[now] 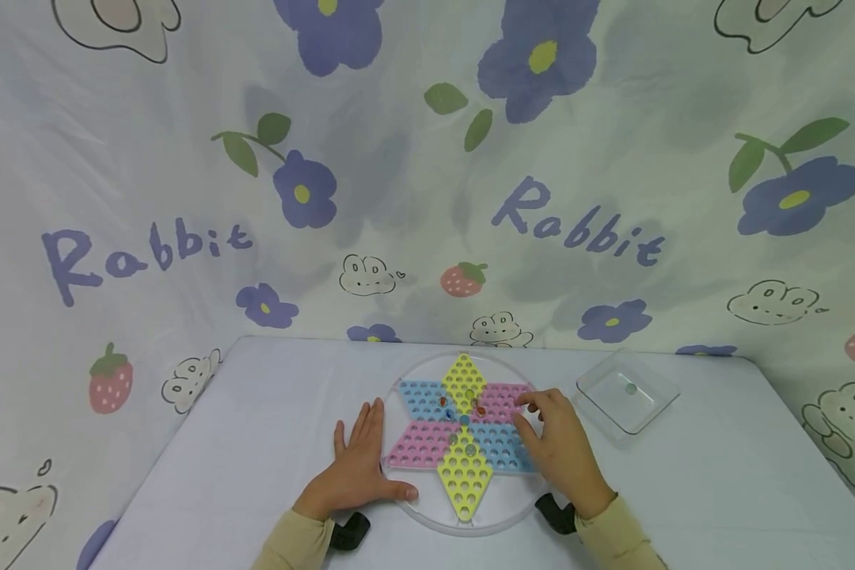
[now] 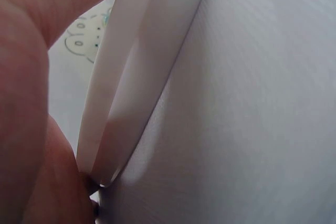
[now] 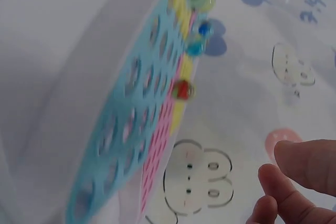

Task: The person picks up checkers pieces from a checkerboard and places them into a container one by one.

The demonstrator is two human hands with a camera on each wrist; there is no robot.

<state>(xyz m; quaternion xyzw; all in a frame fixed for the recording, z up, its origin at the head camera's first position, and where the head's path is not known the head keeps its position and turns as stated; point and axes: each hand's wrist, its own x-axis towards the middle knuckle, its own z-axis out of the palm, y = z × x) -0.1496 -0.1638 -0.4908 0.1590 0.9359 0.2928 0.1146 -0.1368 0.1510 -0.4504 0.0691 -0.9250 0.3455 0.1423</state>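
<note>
A round white Chinese checkers board (image 1: 427,516) with a yellow, pink and blue star lies flat on the table. Several glass marbles sit around its centre, among them a red one (image 1: 480,412), a teal one (image 1: 465,420) and a clear greenish one (image 1: 470,450). My left hand (image 1: 356,475) rests at the board's left edge, fingers straight and spread, thumb reaching over the rim. Above the star's right side hovers my right hand (image 1: 561,443), thumb and forefinger apart. In the right wrist view, no marble shows between the fingertips (image 3: 291,156).
Right of the board stands a clear square dish (image 1: 606,408) with a greenish marble (image 1: 631,389) inside. Black wrist mounts (image 1: 351,531) show below both hands. A patterned cloth (image 1: 413,198) hangs behind the white table (image 1: 256,443).
</note>
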